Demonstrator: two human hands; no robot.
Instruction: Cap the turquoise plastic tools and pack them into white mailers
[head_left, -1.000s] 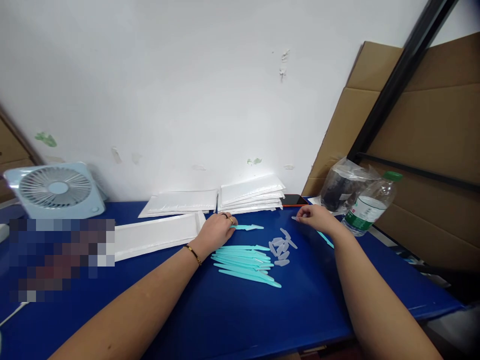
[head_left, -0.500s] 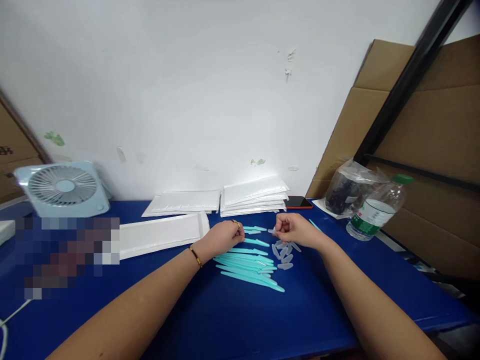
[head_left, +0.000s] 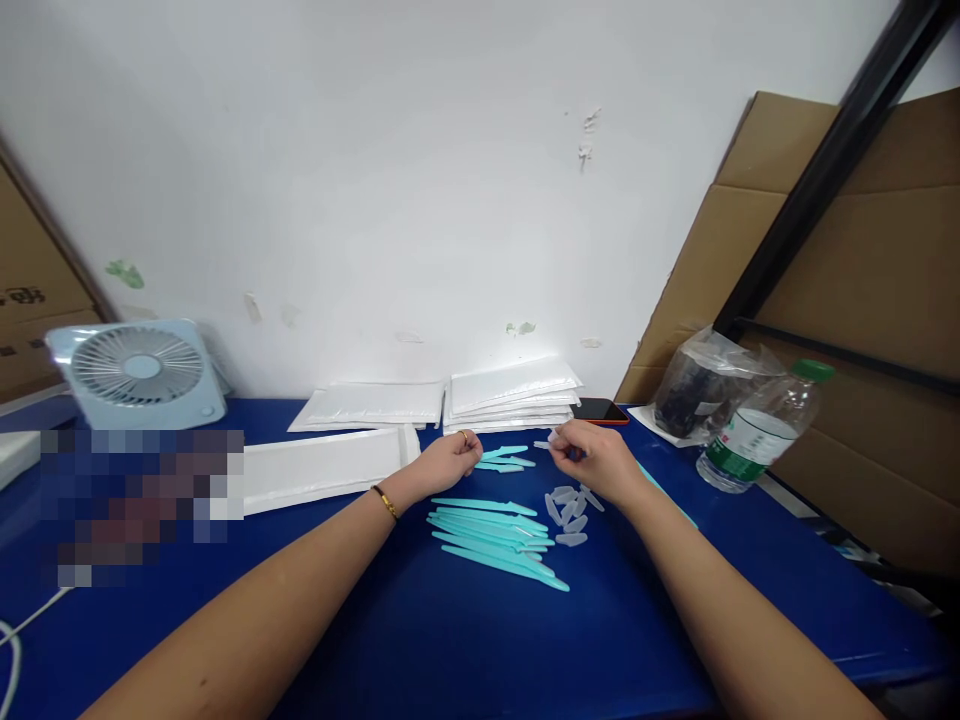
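Note:
My left hand (head_left: 448, 463) is closed in a pinch on the handle of a turquoise eyebrow razor (head_left: 512, 450), whose blade end points right. A couple of razors with clear covers (head_left: 517, 466) lie just below it. My right hand (head_left: 600, 462) pinches a small translucent blade cap (head_left: 541, 444), a short gap away from the razor's tip. Below the right hand is a loose pile of similar caps (head_left: 576, 505). Nearer to me, several turquoise razors (head_left: 487, 535) lie fanned out side by side. Another turquoise razor (head_left: 667, 493) is partly hidden by my right forearm.
White padded envelopes (head_left: 510, 390) are stacked by the wall, with a longer white packet (head_left: 322, 465) at left. A phone (head_left: 600, 410), a water bottle (head_left: 765, 430) and a bagged dark item (head_left: 690, 390) stand right. A fan (head_left: 142, 370) stands far left on the blue table (head_left: 450, 650).
Both hands have moved slightly away from me, toward the envelopes. The left hand has lifted a razor off the table, and the right hand's cap has moved up with it.

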